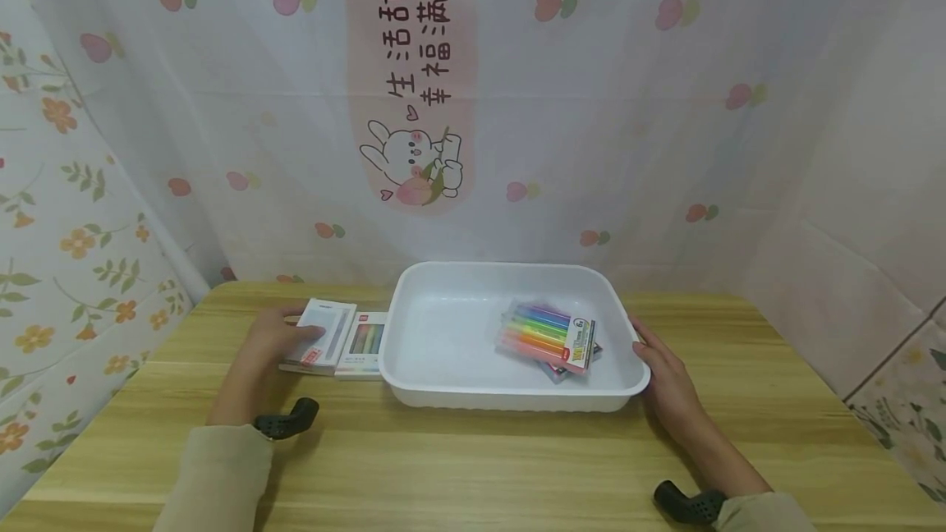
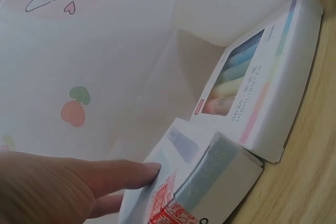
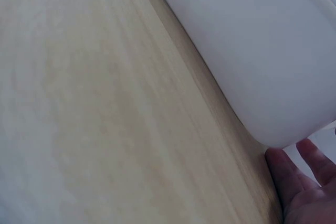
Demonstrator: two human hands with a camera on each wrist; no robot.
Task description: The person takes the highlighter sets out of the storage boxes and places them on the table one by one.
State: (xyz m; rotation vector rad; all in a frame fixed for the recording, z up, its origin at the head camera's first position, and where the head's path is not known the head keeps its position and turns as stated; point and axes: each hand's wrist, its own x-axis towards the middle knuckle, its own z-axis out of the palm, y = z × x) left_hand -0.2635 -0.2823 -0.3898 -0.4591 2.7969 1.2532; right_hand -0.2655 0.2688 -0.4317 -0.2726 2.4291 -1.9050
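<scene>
My left hand [image 1: 277, 341] grips a white and pale-blue box [image 1: 323, 335] with a red label, its thumb lying on top. In the left wrist view, the other fingers are partly hidden behind this box. Just right of it lies a highlighter box [image 2: 252, 85], its window showing pastel highlighters. My right hand [image 1: 668, 380] is at the right end of a white plastic tray [image 1: 443, 343], fingers extended and touching its rim and side. Inside the tray, a clear pack of rainbow-coloured pens [image 1: 543, 335] overlaps another pack, mostly hidden beneath.
The wooden table [image 1: 473, 466] carries the tray and boxes near its back edge. Behind it hangs a printed curtain [image 1: 591, 130]; a flowered curtain [image 1: 66, 269] is at the left. The tray's left end stands close against the highlighter box.
</scene>
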